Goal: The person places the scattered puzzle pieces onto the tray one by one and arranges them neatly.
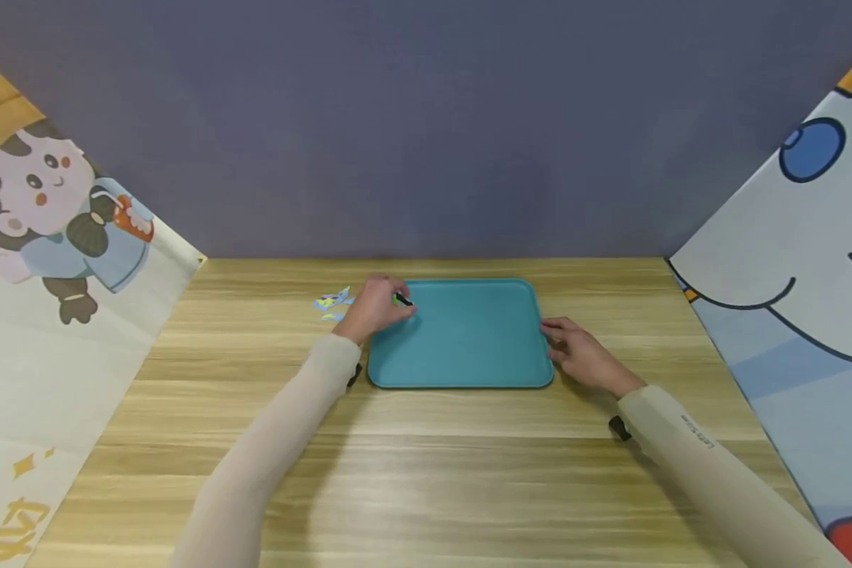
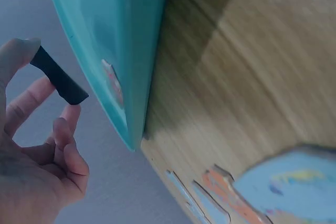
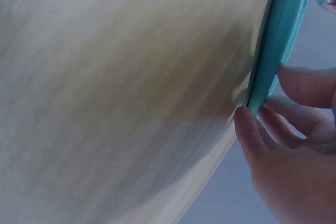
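A turquoise rectangular tray (image 1: 468, 339) lies on the wooden table. Over its far left corner, my left hand (image 1: 379, 305) pinches a small flat cut-out piece (image 2: 60, 80) between thumb and fingers. That piece shows its dark side in the left wrist view; the head view catches some green and white on it. Another flat piece (image 2: 113, 82) rests inside the tray near the rim. At the tray's right edge, my right hand (image 1: 582, 355) grips the rim, thumb (image 3: 304, 85) at the upper edge and fingers along the outer side and low by the table.
Several flat printed pieces lie on the table just left of the tray, among them a light blue one (image 2: 289, 187) with coloured marks and an orange one (image 2: 226, 184). A dark blue-grey wall (image 1: 426, 134) stands behind the table, with cartoon-printed panels on both sides.
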The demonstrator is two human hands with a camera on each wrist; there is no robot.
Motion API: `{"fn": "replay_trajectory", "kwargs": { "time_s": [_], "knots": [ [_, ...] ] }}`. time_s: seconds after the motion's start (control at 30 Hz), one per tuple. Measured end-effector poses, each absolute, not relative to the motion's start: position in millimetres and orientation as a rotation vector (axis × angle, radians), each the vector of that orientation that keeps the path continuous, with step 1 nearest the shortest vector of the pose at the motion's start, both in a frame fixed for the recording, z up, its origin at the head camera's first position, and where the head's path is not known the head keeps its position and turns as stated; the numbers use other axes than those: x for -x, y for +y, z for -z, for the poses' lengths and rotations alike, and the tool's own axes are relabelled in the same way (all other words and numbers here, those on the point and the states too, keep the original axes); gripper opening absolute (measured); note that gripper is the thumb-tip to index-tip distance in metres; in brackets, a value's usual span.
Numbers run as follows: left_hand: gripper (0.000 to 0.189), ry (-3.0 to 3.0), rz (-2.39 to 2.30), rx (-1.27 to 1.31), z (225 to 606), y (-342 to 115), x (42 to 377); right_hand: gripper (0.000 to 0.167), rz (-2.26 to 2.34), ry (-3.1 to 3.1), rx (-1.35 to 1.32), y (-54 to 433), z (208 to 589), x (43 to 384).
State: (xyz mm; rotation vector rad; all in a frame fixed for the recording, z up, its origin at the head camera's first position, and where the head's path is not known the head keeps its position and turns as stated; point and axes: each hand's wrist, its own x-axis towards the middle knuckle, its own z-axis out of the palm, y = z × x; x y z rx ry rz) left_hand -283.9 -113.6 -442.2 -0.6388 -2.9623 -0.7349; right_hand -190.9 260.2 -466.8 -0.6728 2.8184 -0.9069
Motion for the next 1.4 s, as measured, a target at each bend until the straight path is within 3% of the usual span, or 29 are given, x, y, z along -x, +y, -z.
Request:
{"fn": "replay_trajectory", "kwargs": {
  "time_s": [0.67, 1.17, 1.27, 1.4],
  "knots": [
    [0.019, -2.988, 0.637, 0.909, 443.3, -88.7, 297.7, 0.049, 0.901, 2.825, 0.692, 258.3, 467.6, 191.8],
    [0.027, -3.111, 0.461, 0.886, 440.4, -83.9, 299.1, 0.049, 0.899, 2.822, 0.655, 258.7, 465.4, 185.6],
    [0.028, -3.113, 0.463, 0.882, 438.1, -86.2, 298.8, 0.057, 0.894, 2.806, 0.622, 259.4, 465.2, 180.2],
    [0.028, -3.099, 0.531, 0.842, 431.0, -92.7, 298.7, 0.085, 0.849, 2.774, 0.558, 261.2, 464.2, 174.1]
  ]
}}
